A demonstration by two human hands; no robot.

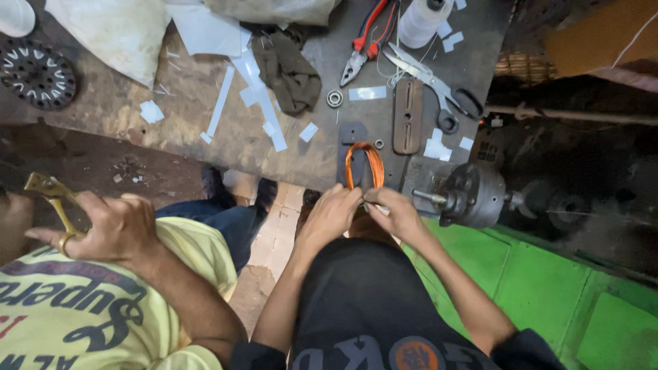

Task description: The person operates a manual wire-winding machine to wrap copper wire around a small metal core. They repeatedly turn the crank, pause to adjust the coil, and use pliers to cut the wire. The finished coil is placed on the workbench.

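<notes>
My left hand [334,214] and my right hand [395,211] meet at the near end of an orange copper wire coil [363,164]. Both pinch the coil's lower end just over the workbench edge [301,179]. The coil is a long narrow loop lying against a dark flat former [351,133]. My dark shirt fills the lower middle.
A co-worker in a yellow shirt at the left holds a brass tool [51,195] in one hand [113,229]. On the bench lie red-handled pliers [363,44], scissors [432,82], a thread spool [421,20], a small bearing [334,99], a slotted metal bar [408,115], white paper strips [253,89], a dark cloth [291,72] and a stator core [35,74]. A winding machine chuck [473,195] stands to the right.
</notes>
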